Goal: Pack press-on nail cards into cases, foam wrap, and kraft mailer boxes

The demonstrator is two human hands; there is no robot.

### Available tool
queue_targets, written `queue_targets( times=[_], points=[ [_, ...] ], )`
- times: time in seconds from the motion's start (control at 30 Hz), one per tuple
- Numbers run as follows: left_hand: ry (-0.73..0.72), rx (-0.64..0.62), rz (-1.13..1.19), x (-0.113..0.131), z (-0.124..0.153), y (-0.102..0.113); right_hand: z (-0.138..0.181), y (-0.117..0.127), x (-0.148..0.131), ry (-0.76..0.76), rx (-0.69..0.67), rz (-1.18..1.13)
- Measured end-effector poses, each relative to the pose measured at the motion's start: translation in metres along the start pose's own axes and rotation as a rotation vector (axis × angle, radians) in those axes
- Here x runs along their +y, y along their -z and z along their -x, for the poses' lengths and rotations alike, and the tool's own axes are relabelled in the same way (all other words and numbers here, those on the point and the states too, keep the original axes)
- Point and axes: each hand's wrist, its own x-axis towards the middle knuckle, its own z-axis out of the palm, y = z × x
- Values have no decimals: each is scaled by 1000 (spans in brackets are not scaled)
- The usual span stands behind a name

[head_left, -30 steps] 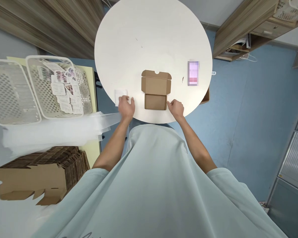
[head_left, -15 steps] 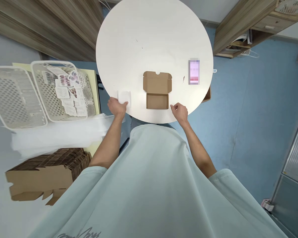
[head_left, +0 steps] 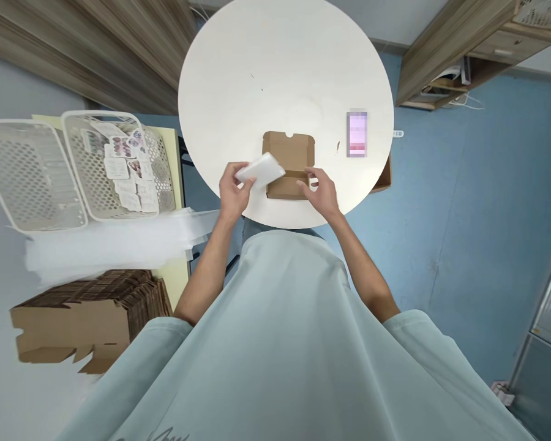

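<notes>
Brown box [head_left: 296,158] lies open; left fingers [head_left: 249,182] grip a white packet [head_left: 263,169] partly over it, right fingers [head_left: 314,172] parted.

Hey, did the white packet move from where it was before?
Yes. Against the round table, the white packet has moved right; the left hand now holds it, overlapping the cardboard box in this view.

Out on the right lay a phone [head_left: 357,133], its screen a pixelated pink-purple! Across on the left, packets [head_left: 129,168] crowded a white basket [head_left: 163,165], white sheeting [head_left: 110,248] stretched alongside, and flattened cardboard [head_left: 73,324] stood stacked just beyond!
</notes>
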Motion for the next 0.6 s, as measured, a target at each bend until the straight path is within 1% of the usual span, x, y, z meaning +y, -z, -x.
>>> queue_targets(
  times=[0.07,0.17,0.27,0.33,0.5,0.53,0.6],
  points=[
    [-50,-109,51,13,-3,-6,-7,0,-6,20,-36,-46],
    [-68,-253,84,27,-12,-19,-18,-3,-7,32,-91,-136],
    [-65,-309,83,30,-23,-35,-27,-6,2,-5,-106,-194],
    [-36,-279,79,26,-28,-47,-31,-10,9,-66,-90,-189],
    [128,-59,63,9,-29,-80,-39,-23,22,-239,-71,-47],
    [151,-32,52,6,-27,-86,-39,-26,24,-267,-76,-4],
    [173,-16,20,2,-21,-95,-39,-34,26,-306,-92,81]
  ],
)
